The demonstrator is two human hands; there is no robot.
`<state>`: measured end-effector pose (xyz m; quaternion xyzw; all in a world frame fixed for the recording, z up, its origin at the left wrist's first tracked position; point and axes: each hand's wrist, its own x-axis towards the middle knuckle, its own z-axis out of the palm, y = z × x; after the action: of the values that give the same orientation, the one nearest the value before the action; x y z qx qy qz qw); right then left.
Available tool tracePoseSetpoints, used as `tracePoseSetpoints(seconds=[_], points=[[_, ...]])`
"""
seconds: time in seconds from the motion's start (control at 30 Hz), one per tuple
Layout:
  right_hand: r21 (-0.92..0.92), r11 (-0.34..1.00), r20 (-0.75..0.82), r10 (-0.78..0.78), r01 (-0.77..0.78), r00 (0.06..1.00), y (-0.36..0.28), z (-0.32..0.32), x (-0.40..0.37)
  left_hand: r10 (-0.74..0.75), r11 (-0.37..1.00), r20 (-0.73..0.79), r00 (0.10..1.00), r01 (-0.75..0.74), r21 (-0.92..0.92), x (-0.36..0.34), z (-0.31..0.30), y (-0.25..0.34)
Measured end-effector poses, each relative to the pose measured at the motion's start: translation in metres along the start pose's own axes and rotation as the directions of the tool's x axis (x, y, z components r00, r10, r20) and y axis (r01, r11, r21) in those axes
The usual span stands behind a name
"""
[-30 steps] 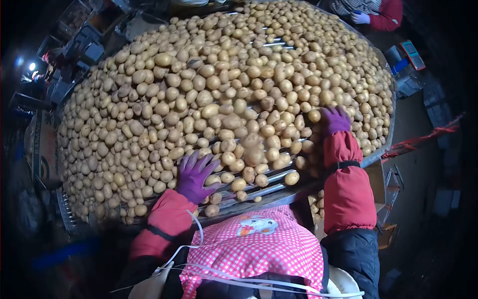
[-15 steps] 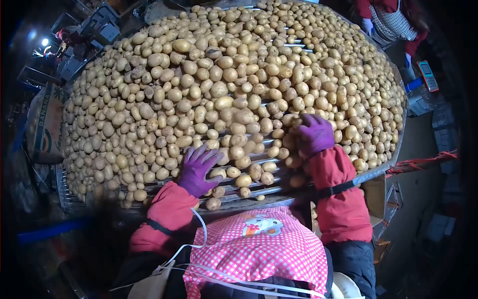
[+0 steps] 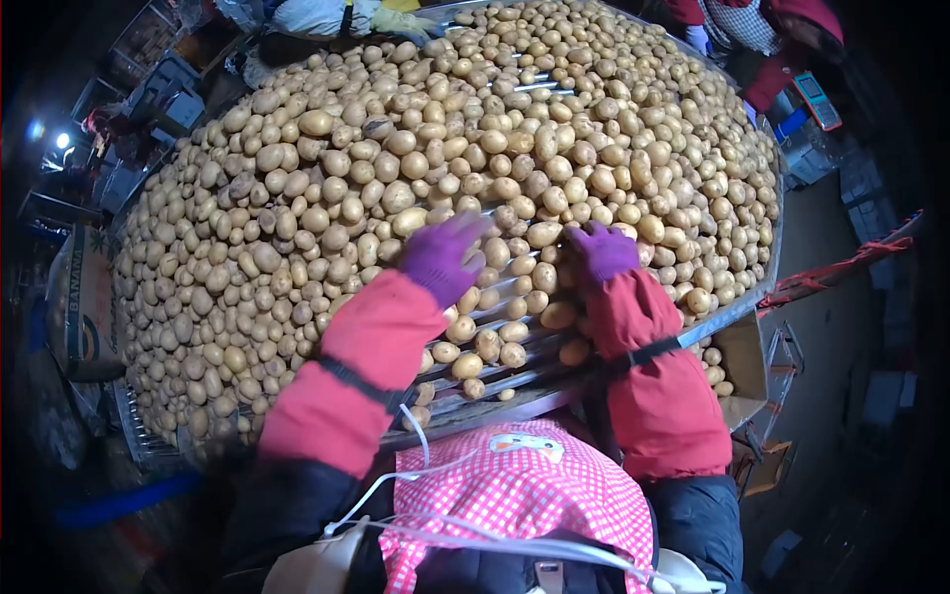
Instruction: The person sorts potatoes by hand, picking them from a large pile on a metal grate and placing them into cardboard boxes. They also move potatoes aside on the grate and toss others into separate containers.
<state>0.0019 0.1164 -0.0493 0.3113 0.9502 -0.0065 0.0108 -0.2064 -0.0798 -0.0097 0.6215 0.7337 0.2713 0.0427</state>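
Observation:
A wide heap of pale brown potatoes (image 3: 336, 188) covers a slatted metal table. My left hand (image 3: 442, 259), in a purple glove, reaches over the middle of the heap with fingers apart and slightly blurred. Just right of it, my right hand (image 3: 606, 253), gloved the same way, rests against potatoes with its fingers spread. Neither hand visibly grips a potato. Between my forearms, several loose potatoes (image 3: 487, 345) lie on the bare metal bars (image 3: 505, 381) near the front edge.
A cardboard box (image 3: 744, 361) with potatoes stands below the right front edge. At left is a carton marked BANANA (image 3: 84, 297). Another person's gloved hand (image 3: 411, 25) touches the far edge; a person in red sleeves (image 3: 772, 84) stands at upper right near a phone-like device (image 3: 817, 101).
My left hand has moved up and right from the front edge onto the heap. My right hand has shifted slightly left. Another person's gloved hand has appeared at the far edge.

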Motion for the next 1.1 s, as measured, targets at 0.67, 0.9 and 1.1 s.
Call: tracePoseSetpoints(seconds=[0.67, 0.9, 1.1], points=[[0.776, -0.542, 0.393, 0.015, -0.322, 0.920, -0.051, -0.047, -0.002, -0.328, 0.657, 0.106, 0.939, 0.307, -0.689, 0.017, -0.010, -0.005], [0.366, -0.930, 0.453, 0.145, -0.035, 0.880, 0.000, -0.023, -0.086, -0.017, 0.951, 0.498, 0.867, -0.140, 0.277, 0.044, 0.047, 0.008], [0.308, -0.951, 0.335, 0.144, 0.036, 0.931, -0.005, -0.012, -0.126, 0.097, 0.962, 0.476, 0.874, -0.206, 0.182, 0.055, 0.095, -0.020]])
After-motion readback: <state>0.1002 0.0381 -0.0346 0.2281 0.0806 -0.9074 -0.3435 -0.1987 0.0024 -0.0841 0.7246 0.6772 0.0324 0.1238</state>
